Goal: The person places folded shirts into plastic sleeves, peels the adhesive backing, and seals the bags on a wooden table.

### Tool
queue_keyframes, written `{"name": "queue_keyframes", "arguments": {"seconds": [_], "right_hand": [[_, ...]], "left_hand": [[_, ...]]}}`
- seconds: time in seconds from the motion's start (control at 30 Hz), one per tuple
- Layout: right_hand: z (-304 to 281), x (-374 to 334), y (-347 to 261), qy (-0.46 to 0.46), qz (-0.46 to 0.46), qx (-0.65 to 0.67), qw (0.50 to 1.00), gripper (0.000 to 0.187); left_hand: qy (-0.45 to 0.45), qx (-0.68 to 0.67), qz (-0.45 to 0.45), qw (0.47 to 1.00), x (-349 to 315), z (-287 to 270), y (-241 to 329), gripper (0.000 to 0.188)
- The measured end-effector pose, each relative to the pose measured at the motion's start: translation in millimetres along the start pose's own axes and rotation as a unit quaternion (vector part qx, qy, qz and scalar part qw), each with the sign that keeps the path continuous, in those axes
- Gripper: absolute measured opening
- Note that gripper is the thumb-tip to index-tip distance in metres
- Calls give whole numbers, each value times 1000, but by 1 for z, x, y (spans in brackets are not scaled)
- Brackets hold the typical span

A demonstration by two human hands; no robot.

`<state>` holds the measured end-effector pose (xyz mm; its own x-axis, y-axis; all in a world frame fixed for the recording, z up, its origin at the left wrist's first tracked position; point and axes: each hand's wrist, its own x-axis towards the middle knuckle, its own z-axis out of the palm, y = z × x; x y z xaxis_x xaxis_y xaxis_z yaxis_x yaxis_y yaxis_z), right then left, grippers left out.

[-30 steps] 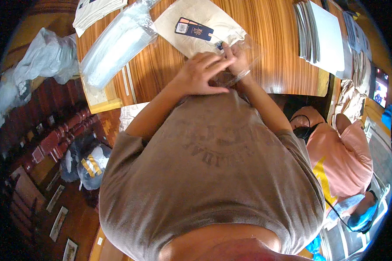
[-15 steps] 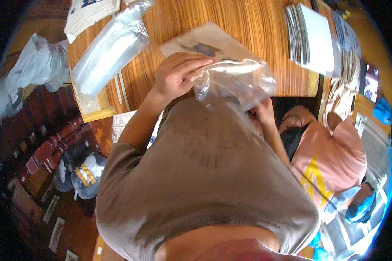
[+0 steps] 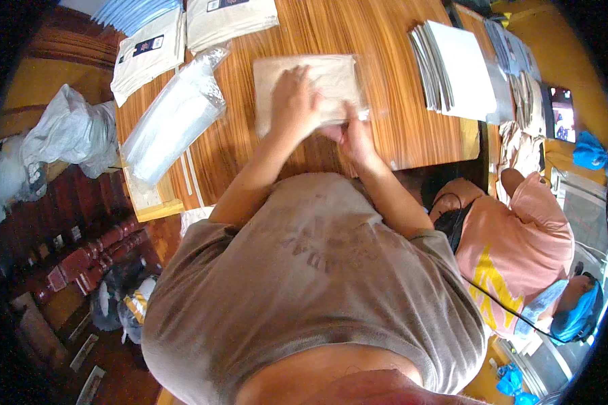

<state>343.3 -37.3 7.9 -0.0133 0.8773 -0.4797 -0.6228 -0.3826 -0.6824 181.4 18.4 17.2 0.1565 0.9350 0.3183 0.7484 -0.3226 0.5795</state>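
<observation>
A folded beige garment in a clear plastic bag (image 3: 271, 88) lies on the wooden table in front of me, plain side up. My left hand (image 3: 296, 101) is spread flat on top of it, fingers stretched toward its far edge. At the near right corner my right hand (image 3: 355, 138) is closed on the bag's edge, thumb above and some fingers hidden underneath. Both hands are slightly blurred.
A stack of clear plastic bags (image 3: 175, 115) lies on the left. Folded beige garments with dark labels (image 3: 148, 57) sit at the far left. White sheets (image 3: 459, 64) are stacked on the right. Another person in a pink top (image 3: 513, 236) is close on my right.
The bagged garment has gone from tilted up at the table's near edge to flat on the table, its dark label no longer visible. My left hand now presses flat.
</observation>
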Motion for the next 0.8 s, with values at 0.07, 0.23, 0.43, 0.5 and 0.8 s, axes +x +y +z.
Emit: {"name": "queue_keyframes", "arguments": {"seconds": [0.07, 0.23, 0.43, 0.5, 0.8], "right_hand": [[-34, -20, 25, -145, 318, 6, 937, 47], [-13, -47, -35, -176, 13, -435, 883, 37], [-62, 43, -92, -249, -356, -763, 478, 25], [-60, 40, -104, -272, -266, -811, 445, 24], [-92, 50, -112, -342, -324, -803, 365, 18]], "left_hand": [[-55, 88, 53, 993, -20, 22, 21, 61], [-96, 197, 89, 972, -37, 47, -5, 57], [-135, 149, 197, 960, -11, 26, -10, 57], [-139, 91, 210, 963, -4, 29, -10, 51], [-200, 82, 392, 894, 26, 69, 1, 42]]}}
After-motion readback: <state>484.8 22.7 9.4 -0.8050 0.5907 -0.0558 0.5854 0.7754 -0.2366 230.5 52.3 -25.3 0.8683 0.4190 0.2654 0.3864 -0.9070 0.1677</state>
